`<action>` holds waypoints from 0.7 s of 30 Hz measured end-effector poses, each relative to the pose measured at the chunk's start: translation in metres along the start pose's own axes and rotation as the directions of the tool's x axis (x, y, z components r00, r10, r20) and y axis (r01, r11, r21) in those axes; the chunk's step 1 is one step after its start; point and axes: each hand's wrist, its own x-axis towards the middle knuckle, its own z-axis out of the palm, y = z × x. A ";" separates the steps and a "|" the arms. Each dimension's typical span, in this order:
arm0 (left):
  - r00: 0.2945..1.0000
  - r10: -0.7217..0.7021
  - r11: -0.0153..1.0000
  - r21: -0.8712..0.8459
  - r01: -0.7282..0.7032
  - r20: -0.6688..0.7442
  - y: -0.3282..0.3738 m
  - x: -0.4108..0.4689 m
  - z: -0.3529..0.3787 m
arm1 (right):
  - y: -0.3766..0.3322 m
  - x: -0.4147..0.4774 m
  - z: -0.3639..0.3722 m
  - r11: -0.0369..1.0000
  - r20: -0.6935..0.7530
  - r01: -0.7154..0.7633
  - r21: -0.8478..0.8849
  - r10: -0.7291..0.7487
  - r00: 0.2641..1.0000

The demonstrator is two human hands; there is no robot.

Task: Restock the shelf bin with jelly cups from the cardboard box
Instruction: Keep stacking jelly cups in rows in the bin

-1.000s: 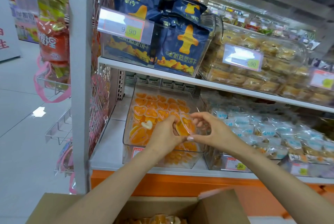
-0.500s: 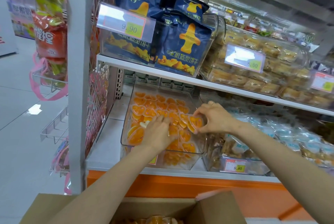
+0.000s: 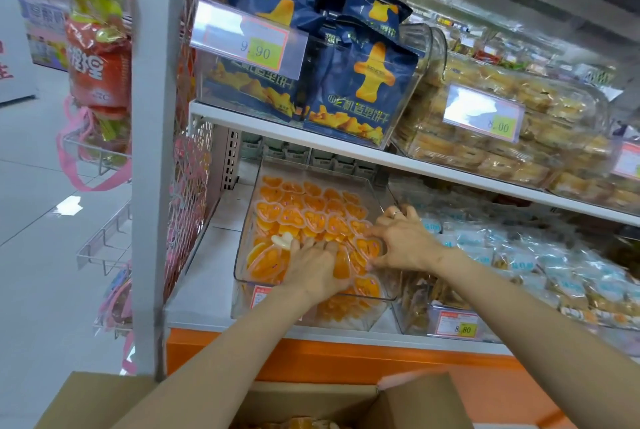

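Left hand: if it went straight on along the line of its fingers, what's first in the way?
More jelly cups. The left hand lies flat on the pile in the shelf bin, fingers pointing toward the back. Past those cups, probably the bin's rear wall, though depth is hard to judge.

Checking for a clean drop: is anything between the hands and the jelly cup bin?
Nothing visible. Both are inside the open-topped bin: the left hand presses on the jelly cups, the right hand curls round one.
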 end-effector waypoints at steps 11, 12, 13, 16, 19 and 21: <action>0.986 -0.065 0.835 -0.549 -0.032 -0.157 -0.007 0.002 -0.032 | 0.000 -0.011 -0.002 0.990 -0.079 -0.042 0.133 0.053 0.995; 0.984 -0.079 0.786 -0.617 -0.038 -0.162 -0.008 0.002 -0.036 | -0.002 -0.015 -0.006 0.970 -0.162 -0.039 0.241 0.080 0.984; 0.985 -0.084 0.744 -0.667 -0.037 -0.148 -0.008 0.002 -0.040 | -0.004 -0.020 -0.010 0.922 -0.247 -0.012 0.386 0.115 0.962; 0.999 -0.042 0.452 -0.891 0.046 0.030 -0.004 -0.003 -0.048 | -0.019 -0.037 -0.018 0.542 -0.312 0.175 0.822 0.171 0.935; 0.970 0.032 0.149 -0.961 0.234 0.242 0.000 -0.010 -0.047 | -0.029 -0.052 -0.018 0.307 -0.293 0.246 0.919 0.117 0.949; 0.944 0.062 -0.008 -0.946 0.324 0.323 -0.001 -0.015 -0.045 | -0.029 -0.059 -0.017 0.239 -0.276 0.252 0.938 0.071 0.959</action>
